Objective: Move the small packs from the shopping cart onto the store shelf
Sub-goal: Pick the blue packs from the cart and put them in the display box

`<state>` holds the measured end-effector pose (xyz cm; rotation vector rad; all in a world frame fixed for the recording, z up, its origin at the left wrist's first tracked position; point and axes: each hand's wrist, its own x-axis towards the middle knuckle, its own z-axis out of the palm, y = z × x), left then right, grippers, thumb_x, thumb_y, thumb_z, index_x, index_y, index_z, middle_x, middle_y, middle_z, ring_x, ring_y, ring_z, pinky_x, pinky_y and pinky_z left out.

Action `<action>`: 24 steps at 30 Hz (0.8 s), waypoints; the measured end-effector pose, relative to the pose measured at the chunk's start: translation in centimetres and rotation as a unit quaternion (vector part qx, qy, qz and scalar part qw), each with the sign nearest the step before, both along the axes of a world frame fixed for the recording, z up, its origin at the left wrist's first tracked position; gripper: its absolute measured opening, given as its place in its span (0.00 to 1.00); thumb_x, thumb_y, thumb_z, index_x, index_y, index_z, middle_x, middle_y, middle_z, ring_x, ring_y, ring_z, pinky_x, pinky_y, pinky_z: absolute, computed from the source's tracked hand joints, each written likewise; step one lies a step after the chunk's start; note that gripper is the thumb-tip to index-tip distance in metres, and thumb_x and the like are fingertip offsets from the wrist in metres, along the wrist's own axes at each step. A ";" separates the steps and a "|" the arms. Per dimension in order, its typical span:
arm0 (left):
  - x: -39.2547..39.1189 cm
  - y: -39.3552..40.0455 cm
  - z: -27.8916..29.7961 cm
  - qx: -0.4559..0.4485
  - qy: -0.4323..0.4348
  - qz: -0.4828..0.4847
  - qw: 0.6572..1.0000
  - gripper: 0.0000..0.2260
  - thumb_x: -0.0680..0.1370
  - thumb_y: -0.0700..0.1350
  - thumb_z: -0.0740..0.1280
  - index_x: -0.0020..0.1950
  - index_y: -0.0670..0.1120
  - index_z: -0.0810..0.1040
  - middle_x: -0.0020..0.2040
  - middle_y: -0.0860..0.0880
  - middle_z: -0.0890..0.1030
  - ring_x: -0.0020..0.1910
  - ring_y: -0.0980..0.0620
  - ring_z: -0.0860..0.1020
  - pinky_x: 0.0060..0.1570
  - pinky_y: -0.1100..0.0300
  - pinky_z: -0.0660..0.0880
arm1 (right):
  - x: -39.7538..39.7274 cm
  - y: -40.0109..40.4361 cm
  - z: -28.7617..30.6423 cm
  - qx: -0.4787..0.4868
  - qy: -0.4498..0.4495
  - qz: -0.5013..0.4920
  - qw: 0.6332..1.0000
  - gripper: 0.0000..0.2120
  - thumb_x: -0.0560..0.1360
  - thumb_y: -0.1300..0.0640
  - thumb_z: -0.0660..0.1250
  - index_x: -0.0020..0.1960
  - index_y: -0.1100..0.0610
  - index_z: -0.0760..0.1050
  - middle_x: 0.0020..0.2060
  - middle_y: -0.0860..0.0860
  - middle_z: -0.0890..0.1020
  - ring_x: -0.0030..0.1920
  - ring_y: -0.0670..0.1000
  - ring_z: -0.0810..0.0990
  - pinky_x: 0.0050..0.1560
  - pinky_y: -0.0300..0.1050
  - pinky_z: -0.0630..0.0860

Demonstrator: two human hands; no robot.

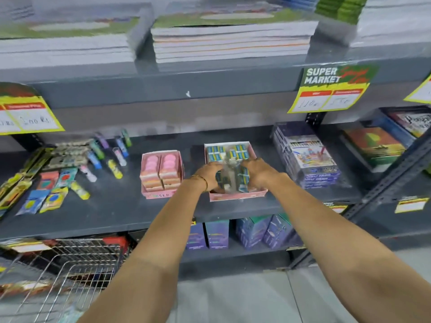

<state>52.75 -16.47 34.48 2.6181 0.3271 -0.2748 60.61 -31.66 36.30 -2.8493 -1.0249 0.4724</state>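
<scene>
A pink open box (235,196) stands on the grey middle shelf (130,206), with several small blue packs (239,153) lined up in its far half. My left hand (208,174) and my right hand (258,172) reach into the near half of that box. Between them they grip a bundle of small blue packs (229,179) wrapped in clear plastic, held upright over the box. The wire shopping cart (70,276) sits at the lower left, below the shelf; what lies inside it is blurred.
A second pink box of pink erasers (161,173) stands left of the hands. Loose glue sticks and flat packets (70,169) cover the shelf's left part. Stacked boxed sets (307,159) stand to the right. Notebook stacks (231,40) fill the shelf above, purple boxes (217,234) the one below.
</scene>
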 end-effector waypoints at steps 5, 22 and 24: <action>-0.6 -0.3 -0.8 0.093 0.023 -0.071 0.993 0.14 0.81 0.51 0.57 0.61 0.50 0.76 0.63 0.45 0.78 0.64 0.44 0.74 0.75 0.43 0.48 | 0.0 0.3 -0.7 -0.025 0.021 -0.006 0.999 0.23 0.72 0.72 0.65 0.66 0.60 0.73 0.70 0.61 0.68 0.59 0.58 0.80 0.52 0.44 0.77; -3.0 -2.9 -1.9 0.155 0.055 -0.109 0.980 0.21 0.81 0.53 0.44 0.70 0.47 0.65 0.69 0.47 0.71 0.69 0.45 0.67 0.71 0.37 0.49 | -1.8 0.4 -2.1 0.033 0.025 -0.031 0.999 0.17 0.76 0.66 0.63 0.64 0.59 0.76 0.64 0.56 0.77 0.61 0.56 0.77 0.64 0.44 0.71; -3.1 -3.0 -2.0 0.140 0.046 -0.098 0.984 0.21 0.81 0.53 0.46 0.69 0.47 0.65 0.70 0.46 0.71 0.69 0.45 0.67 0.70 0.39 0.53 | -2.0 0.5 -2.0 0.024 0.031 -0.035 0.999 0.16 0.76 0.66 0.63 0.62 0.58 0.78 0.62 0.56 0.79 0.60 0.56 0.78 0.63 0.42 0.70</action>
